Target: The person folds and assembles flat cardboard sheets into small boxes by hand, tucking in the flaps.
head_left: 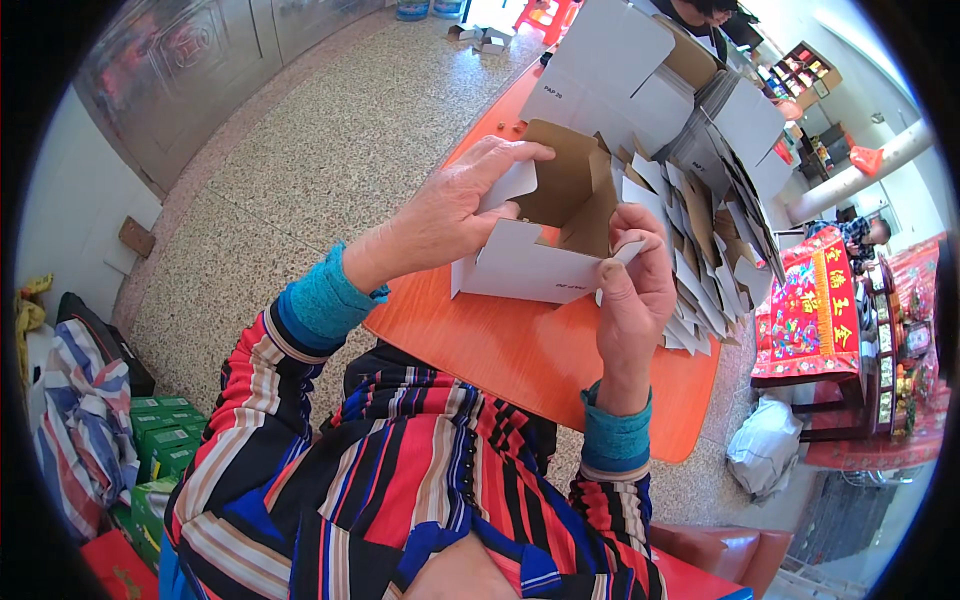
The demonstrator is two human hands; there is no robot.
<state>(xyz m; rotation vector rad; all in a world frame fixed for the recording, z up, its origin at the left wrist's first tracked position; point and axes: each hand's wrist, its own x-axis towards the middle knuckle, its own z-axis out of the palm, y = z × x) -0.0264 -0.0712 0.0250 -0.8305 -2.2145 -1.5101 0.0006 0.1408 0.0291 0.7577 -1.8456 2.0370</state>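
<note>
A small cardboard box, white outside and brown inside, stands partly folded on the orange table. Its top is uncovered, and table colour shows through low inside it. At its left side, my left hand grips a white flap, with the thumb and fingers on either side of the panel. My right hand pinches a small flap at the box's right front corner, fingers curled. Just right of the box lies a heap of flat, unfolded carton blanks, some leaning on one another.
Larger white cartons stand at the table's far end, with a person behind them. A white plastic bag rests on the floor at right, near a red decorated cloth. Green boxes and a striped bag sit at left.
</note>
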